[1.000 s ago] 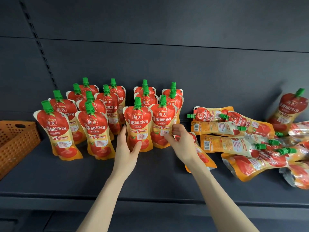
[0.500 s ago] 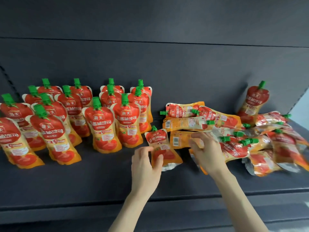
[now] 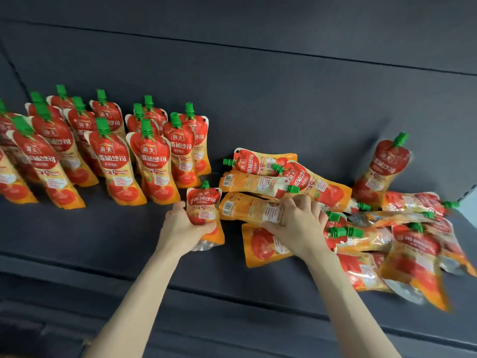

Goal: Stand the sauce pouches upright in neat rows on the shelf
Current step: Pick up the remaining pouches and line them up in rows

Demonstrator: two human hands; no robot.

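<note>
Since half a second ago our left hand [image 3: 184,227] has closed on a red-and-orange green-capped sauce pouch [image 3: 205,210], tilting it upright for the rows at left, while our right hand [image 3: 296,223] clamps a flat pouch [image 3: 247,209] in the right-hand pile.

Both bare arms reach up toward 12 o'clock. The left hand [image 3: 184,226] is curled tight around something. The right hand [image 3: 296,223] lies palm down, fingers bent.
</note>
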